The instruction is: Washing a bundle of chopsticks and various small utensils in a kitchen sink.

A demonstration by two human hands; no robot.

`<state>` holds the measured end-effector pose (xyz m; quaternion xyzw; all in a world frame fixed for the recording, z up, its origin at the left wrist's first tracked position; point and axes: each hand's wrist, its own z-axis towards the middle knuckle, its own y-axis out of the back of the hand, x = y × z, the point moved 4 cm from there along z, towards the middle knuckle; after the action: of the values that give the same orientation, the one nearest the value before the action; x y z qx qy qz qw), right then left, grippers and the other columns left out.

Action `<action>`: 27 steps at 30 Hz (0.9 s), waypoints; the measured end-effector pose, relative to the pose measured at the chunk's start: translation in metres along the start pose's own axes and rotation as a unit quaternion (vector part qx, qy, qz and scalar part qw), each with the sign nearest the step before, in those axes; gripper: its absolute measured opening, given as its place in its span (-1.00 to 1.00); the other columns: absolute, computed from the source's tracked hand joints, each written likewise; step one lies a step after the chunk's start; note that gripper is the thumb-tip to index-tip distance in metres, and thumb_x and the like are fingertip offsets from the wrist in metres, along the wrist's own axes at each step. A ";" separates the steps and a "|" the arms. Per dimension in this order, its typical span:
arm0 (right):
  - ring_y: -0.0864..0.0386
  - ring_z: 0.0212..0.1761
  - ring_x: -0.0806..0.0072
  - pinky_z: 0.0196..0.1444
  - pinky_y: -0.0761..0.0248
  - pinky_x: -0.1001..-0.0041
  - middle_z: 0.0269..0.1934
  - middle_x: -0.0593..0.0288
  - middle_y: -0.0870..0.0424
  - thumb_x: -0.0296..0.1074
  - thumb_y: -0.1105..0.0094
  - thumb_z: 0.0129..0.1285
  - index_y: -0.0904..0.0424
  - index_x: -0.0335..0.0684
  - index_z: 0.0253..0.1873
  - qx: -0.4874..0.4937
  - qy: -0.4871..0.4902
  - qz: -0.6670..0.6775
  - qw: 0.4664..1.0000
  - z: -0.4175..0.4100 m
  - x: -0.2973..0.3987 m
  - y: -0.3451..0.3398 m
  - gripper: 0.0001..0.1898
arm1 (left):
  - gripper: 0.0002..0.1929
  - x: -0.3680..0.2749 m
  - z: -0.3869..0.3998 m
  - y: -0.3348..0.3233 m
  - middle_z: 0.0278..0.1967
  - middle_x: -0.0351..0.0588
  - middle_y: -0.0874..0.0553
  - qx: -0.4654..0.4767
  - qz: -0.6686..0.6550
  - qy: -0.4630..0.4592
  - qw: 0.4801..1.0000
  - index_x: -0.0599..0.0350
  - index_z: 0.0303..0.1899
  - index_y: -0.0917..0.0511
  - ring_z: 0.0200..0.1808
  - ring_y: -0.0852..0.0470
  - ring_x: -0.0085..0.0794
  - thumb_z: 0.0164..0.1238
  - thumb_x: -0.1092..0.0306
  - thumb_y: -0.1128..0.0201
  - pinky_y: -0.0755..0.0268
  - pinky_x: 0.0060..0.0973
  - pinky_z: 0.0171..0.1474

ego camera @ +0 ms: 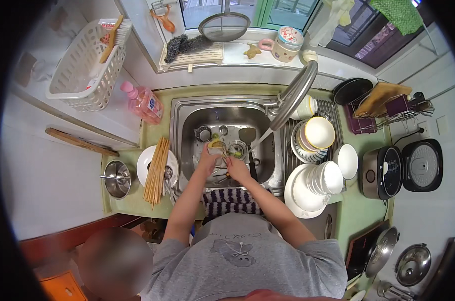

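Both hands are over the stainless steel sink (265, 158). My left hand (209, 158) grips a small yellow-rimmed bowl (217, 144), tilted on its side. My right hand (236, 169) is close against the bowl's right side, its fingers around a thin item too small to name. Water runs from the curved metal faucet (295, 94) into the sink beside the hands. A black turner (247, 136) leans in the sink to the right. A dark scouring pad with a metal item (203, 133) lies at the back left, and a clear round dish (238, 148) sits behind my right hand.
Left of the sink are a plate (142, 160) bearing wooden chopsticks (156, 171), a steel pot (117, 180) and a pink soap bottle (146, 105). On the right stand stacked bowls (319, 133), white plates (296, 205) and an open rice cooker (381, 172). A blurred round shape is at lower left.
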<state>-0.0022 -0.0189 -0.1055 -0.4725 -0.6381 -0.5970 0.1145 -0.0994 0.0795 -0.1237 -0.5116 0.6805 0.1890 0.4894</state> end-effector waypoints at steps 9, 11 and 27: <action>-0.59 -0.35 0.10 -0.32 -0.43 0.19 -0.42 -0.03 -0.61 -0.16 0.17 0.26 -0.48 -0.24 -0.25 0.096 0.074 -0.242 0.963 -0.014 0.028 0.048 -0.71 | -0.75 -0.068 -0.032 -0.040 -0.35 0.04 -0.62 0.148 0.694 -0.225 0.668 0.10 -0.23 -0.54 -0.22 -0.59 -0.17 -0.05 0.49 -0.13 -0.43 -0.37 -0.16; -0.60 -0.35 0.12 -0.31 -0.44 0.21 -0.41 -0.02 -0.61 -0.15 0.17 0.26 -0.49 -0.25 -0.25 0.123 0.095 -0.280 0.947 -0.012 0.039 0.054 -0.70 | -0.76 -0.073 -0.046 -0.051 -0.33 0.07 -0.61 0.144 0.750 -0.223 0.605 0.09 -0.24 -0.53 -0.22 -0.58 -0.13 -0.02 0.46 -0.10 -0.43 -0.33 -0.17; -0.44 -0.07 0.07 -0.05 -0.29 0.22 -0.09 -0.02 -0.49 -0.23 -0.04 0.14 -0.45 -0.30 -0.14 -0.123 0.177 -0.112 0.970 -0.040 0.023 0.086 -0.72 | -0.75 -0.065 -0.047 0.006 -0.41 0.07 -0.61 0.029 0.545 -0.371 0.752 0.14 -0.27 -0.55 -0.32 -0.57 -0.09 0.01 0.25 -0.24 -0.40 -0.26 -0.28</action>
<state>0.0322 -0.0561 -0.0226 -0.2954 -0.5786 -0.7538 0.0988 -0.1267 0.0795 -0.0486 0.0703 0.6138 0.5790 0.5321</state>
